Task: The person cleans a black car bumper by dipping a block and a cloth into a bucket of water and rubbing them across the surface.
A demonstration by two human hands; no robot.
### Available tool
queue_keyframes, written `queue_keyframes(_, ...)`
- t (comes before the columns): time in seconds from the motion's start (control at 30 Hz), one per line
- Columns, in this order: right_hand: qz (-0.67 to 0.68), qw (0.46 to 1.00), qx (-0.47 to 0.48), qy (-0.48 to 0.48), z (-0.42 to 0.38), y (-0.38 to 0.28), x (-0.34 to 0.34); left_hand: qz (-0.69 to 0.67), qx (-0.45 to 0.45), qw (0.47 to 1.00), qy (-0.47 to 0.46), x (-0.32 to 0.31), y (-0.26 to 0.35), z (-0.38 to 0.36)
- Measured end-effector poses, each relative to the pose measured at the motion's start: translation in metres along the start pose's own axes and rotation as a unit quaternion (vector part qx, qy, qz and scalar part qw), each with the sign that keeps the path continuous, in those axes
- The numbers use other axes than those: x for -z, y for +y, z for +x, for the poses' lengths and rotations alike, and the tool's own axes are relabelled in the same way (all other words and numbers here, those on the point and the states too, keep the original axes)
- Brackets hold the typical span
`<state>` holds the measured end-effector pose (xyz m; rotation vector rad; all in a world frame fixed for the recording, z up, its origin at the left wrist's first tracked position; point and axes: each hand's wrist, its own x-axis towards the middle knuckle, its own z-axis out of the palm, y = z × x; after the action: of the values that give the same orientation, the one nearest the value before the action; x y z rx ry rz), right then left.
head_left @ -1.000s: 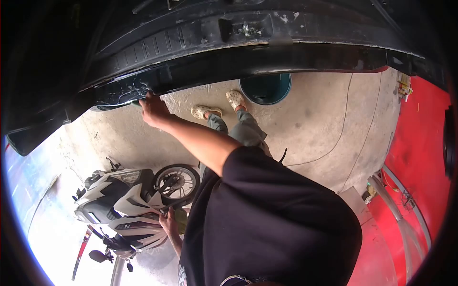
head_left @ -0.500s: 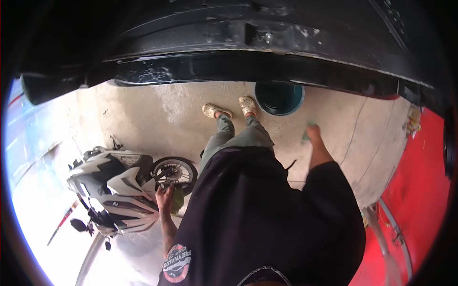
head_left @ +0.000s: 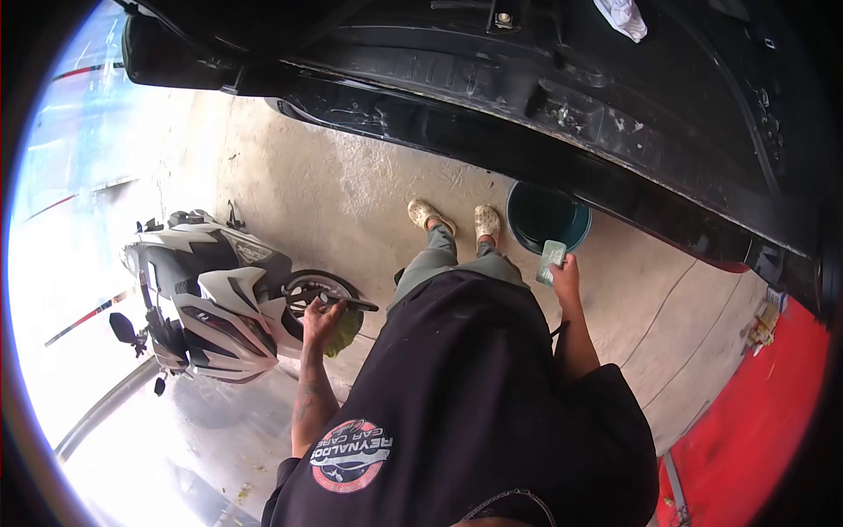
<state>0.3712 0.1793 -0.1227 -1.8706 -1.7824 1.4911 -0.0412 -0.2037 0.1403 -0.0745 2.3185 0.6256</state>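
Observation:
My left hand point(head_left: 321, 321) is closed around a slim black handle point(head_left: 356, 304), whose kind I cannot make out. A green cloth point(head_left: 346, 335) hangs beneath the same hand, beside the motorcycle's wheel. At the right, my right hand point(head_left: 567, 274) grips a pale green rectangular block point(head_left: 551, 262), like a sponge or scrub pad. It is held just this side of a dark teal bucket point(head_left: 580, 230), which stands on the floor partly under the black vehicle's edge point(head_left: 474, 132). Dark liquid seems to fill part of the bucket.
A white and black motorcycle point(head_left: 219, 303) stands at the left. Above me, a white cloth point(head_left: 623, 18) lies on the vehicle's dark surface. A red surface point(head_left: 755, 395) borders the right side, with small packages point(head_left: 767, 321) beside it. Thin lines cross the concrete floor point(head_left: 325, 193).
The view has turned, showing more of the vehicle's dark surface. My right hand has come inward towards the bucket with the green block. The black handle in my left hand now shows clearly.

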Motion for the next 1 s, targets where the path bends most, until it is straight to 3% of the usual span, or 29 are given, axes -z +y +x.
queue_keyframes(0.1, 0.121, 0.992, 0.019, 0.024, -0.002, -0.032, 0.034, 0.0, 0.006, 0.999, 0.034, -0.004, -0.023, -0.012)
queue_keyframes(0.17, 0.165, 0.956, 0.035, 0.239, 0.007, -0.038, 0.066, -0.024, 0.038, 0.997, 0.057, -0.006, -0.015, -0.031)
queue_keyframes(0.23, 0.296, 0.908, 0.03, 0.294, 0.015, -0.06, 0.127, -0.04, 0.05, 0.995, 0.08, -0.002, -0.038, -0.026)
queue_keyframes(0.3, 0.331, 0.86, 0.056, 0.383, 0.04, -0.071, 0.181, -0.063, 0.031, 0.992, 0.104, 0.001, -0.052, -0.022)
queue_keyframes(0.37, 0.329, 0.853, 0.017, 0.404, 0.073, -0.076, 0.231, -0.122, -0.013, 0.986, 0.117, -0.001, -0.052, -0.009)
queue_keyframes(0.43, 0.272, 0.859, -0.025, 0.432, 0.093, -0.103, 0.255, -0.063, 0.011, 0.992, 0.113, 0.005, -0.015, -0.008)
queue_keyframes(0.53, 0.096, 0.924, 0.045, 0.367, 0.167, -0.023, 0.299, -0.058, -0.037, 0.994, 0.084, 0.013, 0.014, 0.009)
queue_keyframes(0.63, -0.222, 0.872, -0.115, 0.421, 0.13, -0.102, 0.279, -0.14, -0.08, 0.985, 0.058, 0.017, 0.072, 0.0)
queue_keyframes(0.73, -0.257, 0.814, -0.062, 0.517, 0.082, -0.187, 0.224, -0.207, -0.115, 0.971, 0.038, 0.017, 0.112, 0.0)
queue_keyframes(0.77, -0.235, 0.833, 0.174, 0.469, 0.102, -0.149, 0.215, -0.205, -0.123, 0.971, 0.014, 0.016, 0.127, -0.002)
queue_keyframes(0.8, -0.033, 0.916, 0.218, 0.335, 0.086, -0.18, 0.171, -0.204, -0.132, 0.97, -0.01, 0.015, 0.144, -0.003)
queue_keyframes(0.83, 0.021, 0.942, 0.237, 0.235, 0.046, -0.24, 0.117, -0.201, -0.142, 0.969, -0.032, 0.014, 0.159, -0.003)
queue_keyframes(0.87, 0.031, 0.977, 0.183, 0.102, -0.01, -0.317, 0.078, -0.215, -0.15, 0.961, -0.088, 0.013, 0.173, -0.001)
queue_keyframes(0.9, 0.193, 0.953, 0.222, -0.074, -0.017, -0.319, 0.031, -0.228, -0.157, 0.95, -0.146, 0.009, 0.186, 0.003)
queue_keyframes(0.93, 0.11, 0.917, 0.357, -0.142, -0.035, -0.344, 0.0, -0.223, -0.161, 0.946, -0.173, 0.004, 0.196, 0.009)
queue_keyframes(1.0, 0.134, 0.847, 0.424, -0.29, -0.066, -0.389, -0.051, -0.187, -0.168, 0.941, -0.225, 0.001, 0.232, 0.007)
